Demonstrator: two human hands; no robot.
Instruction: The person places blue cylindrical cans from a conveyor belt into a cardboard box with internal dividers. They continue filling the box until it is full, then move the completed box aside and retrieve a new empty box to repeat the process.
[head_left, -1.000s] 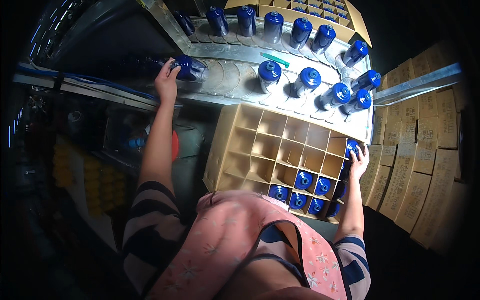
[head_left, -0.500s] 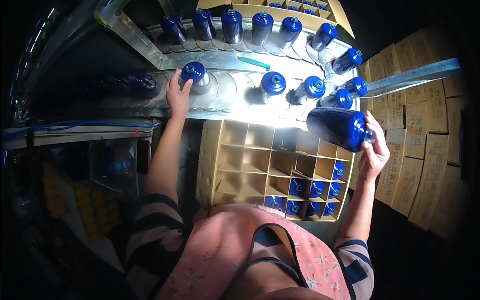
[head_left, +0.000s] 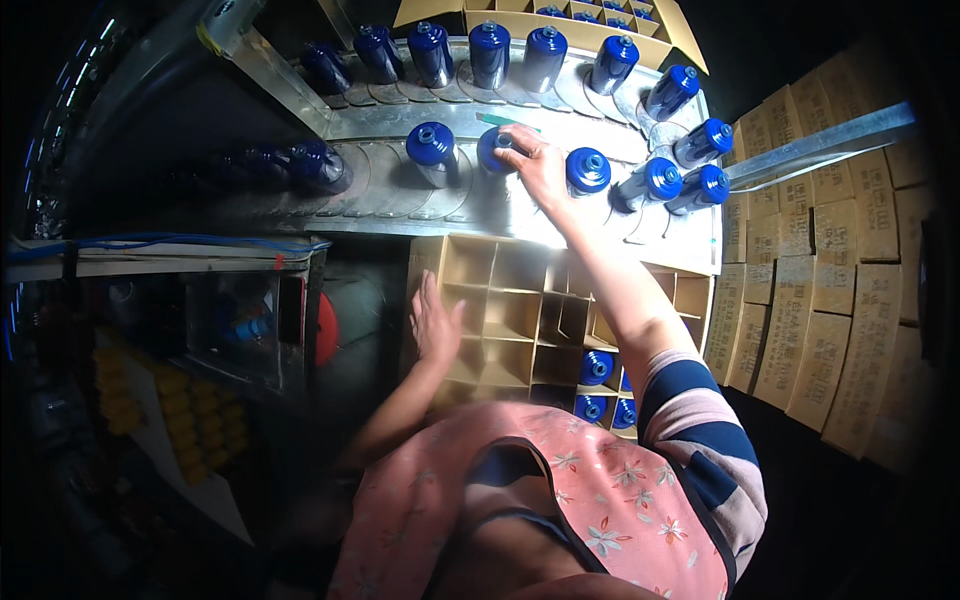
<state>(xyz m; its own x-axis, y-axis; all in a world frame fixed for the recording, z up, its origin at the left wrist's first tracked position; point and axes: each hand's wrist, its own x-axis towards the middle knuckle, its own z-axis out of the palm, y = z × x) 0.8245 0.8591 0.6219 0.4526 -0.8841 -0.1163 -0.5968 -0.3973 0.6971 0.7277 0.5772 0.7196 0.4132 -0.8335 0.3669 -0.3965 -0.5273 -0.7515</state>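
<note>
- Your right arm is stretching up and leftward across the divided carton [head_left: 428,255], its forearm [head_left: 625,280] covering some compartments; your right hand [head_left: 543,172] is hanging over the metal conveyor [head_left: 390,210].
- Your left arm is bending in near your apron [head_left: 610,480], and your left hand [head_left: 437,325] is pointing its fingers forward over the carton's left side.
- The blue bottle [head_left: 490,150] at your right hand is standing on the near lane, between one upright bottle [head_left: 430,145] to its left and another [head_left: 588,172] to its right.
- More bottles are curving round the conveyor's right end and lining its far lane; a green tool [head_left: 493,120] is lying on the strip between lanes, partly behind your right hand.
- Several bottles [head_left: 597,368] are sitting in the carton's compartments; stacked boxes [head_left: 800,300] are rising at right, behind a metal bar [head_left: 830,147].
- Your right thumb and fingers are grasping the blue bottle around its neck.
- Your left fingers are spreading loosely, holding nothing; whether they are touching the carton, you cannot tell.
</note>
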